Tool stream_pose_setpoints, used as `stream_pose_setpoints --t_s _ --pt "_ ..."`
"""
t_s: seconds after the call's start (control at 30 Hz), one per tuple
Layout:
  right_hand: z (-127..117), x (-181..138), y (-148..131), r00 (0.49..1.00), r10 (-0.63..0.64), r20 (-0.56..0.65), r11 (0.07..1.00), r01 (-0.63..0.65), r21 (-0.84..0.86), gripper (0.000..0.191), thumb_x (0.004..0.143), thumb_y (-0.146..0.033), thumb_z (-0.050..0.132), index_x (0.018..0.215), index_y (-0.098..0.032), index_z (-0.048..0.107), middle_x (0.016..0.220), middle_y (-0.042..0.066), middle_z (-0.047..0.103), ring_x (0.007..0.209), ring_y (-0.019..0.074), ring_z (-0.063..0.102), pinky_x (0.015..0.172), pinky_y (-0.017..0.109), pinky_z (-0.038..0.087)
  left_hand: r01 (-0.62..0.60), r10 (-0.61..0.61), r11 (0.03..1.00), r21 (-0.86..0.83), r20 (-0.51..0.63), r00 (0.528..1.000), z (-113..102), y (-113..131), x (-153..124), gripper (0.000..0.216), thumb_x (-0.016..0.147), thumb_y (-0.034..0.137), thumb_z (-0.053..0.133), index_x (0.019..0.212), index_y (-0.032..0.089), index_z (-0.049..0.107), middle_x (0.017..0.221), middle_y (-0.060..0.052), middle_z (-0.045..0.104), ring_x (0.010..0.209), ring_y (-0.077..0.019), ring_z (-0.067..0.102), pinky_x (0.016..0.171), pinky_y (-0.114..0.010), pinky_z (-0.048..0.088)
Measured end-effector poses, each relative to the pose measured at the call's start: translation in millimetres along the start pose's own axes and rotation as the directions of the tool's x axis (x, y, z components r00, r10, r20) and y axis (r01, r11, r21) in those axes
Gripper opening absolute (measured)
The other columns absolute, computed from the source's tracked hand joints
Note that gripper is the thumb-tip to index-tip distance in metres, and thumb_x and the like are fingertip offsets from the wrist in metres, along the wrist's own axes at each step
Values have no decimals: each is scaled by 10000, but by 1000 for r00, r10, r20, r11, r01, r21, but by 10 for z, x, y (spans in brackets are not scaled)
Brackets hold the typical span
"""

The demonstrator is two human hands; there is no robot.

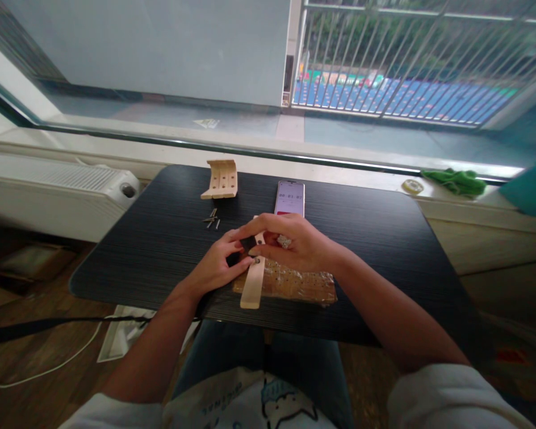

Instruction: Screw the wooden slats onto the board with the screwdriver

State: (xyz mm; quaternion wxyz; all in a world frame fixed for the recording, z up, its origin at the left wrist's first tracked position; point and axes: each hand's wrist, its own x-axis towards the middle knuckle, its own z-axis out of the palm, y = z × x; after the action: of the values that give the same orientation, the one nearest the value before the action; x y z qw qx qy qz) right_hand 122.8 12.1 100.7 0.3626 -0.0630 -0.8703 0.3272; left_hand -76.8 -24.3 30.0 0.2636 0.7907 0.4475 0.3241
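A pale wooden strip (pixel 252 289) with small dark holes lies across a brown tape-wrapped block (pixel 299 283) on the dark table. My left hand (pixel 218 262) is closed at the strip's left side, its thumb pressed against the edge. From the right, my right hand (pixel 297 241) bends over the strip with thumb and fingers drawn together near a hole; whatever sits in that pinch is too small or hidden to tell. Between the two hands shows a small dark piece (pixel 249 243), partly covered by fingers. A shiny clustered ornament (pixel 284 241) is at my right hand's fingers.
A curved wooden piece (pixel 223 180) with several holes stands at the table's back left, several metal pins (pixel 212 219) in front of it. A phone (pixel 290 198) showing a timer lies behind my hands. Tape (pixel 412 186) and a green cloth (pixel 454 182) rest on the sill.
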Motion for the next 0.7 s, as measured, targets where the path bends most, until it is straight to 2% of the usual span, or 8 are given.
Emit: stream_pose_setpoints --t_s 0.17,0.37,0.7 --pt "-9 -4 0 1000 -2 1 999 2 -43 273 905 -169 538 1175 -156 573 807 -25 584 574 25 449 523 145 361 18 -17 999 -30 9 1000 3 15 4 176 810 336 579 746 179 624 1018 -85 622 1061 -267 562 956 -410 464" --pt "-17 4 2 1000 -11 -8 999 11 -49 258 898 -228 568 1143 -150 585 811 -13 594 595 34 462 544 161 375 48 -47 998 -41 24 999 -5 23 6 190 807 354 574 728 184 610 966 -71 624 1048 -262 560 911 -388 485" --pt "-7 2 -10 999 21 -46 995 -25 -100 243 857 -239 629 1076 -136 610 776 -28 575 552 19 420 524 149 368 50 -48 998 -38 67 997 3 -24 -10 229 837 365 566 765 158 633 1005 -80 611 1011 -250 577 899 -374 479"
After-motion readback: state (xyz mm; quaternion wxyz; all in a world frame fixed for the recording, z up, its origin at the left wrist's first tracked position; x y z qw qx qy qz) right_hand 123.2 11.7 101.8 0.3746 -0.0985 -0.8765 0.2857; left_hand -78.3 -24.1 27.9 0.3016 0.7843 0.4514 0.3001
